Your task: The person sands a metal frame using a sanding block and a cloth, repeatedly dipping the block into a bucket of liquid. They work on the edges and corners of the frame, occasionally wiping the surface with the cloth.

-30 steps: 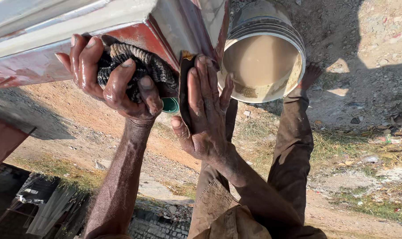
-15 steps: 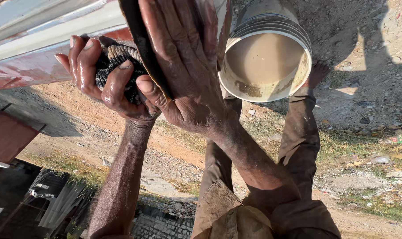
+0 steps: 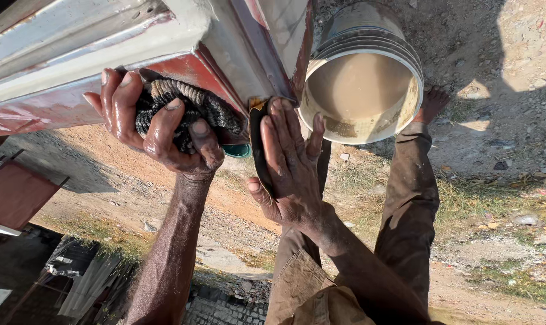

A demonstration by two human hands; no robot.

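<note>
Right hand (image 3: 291, 168) flat (fingers spread) on sandpaper (image 3: 258, 141)

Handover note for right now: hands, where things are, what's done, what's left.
Left hand: gripping a dark wet rag against the red-and-grey metal edge.
Right hand: flat, pressing a dark abrasive sheet against the corner of that edge.
White bucket of murky water sits on the ground by the bare foot.
Done: metal looks partly rubbed to grey.
Left: red patches remain; extent hidden.
</note>
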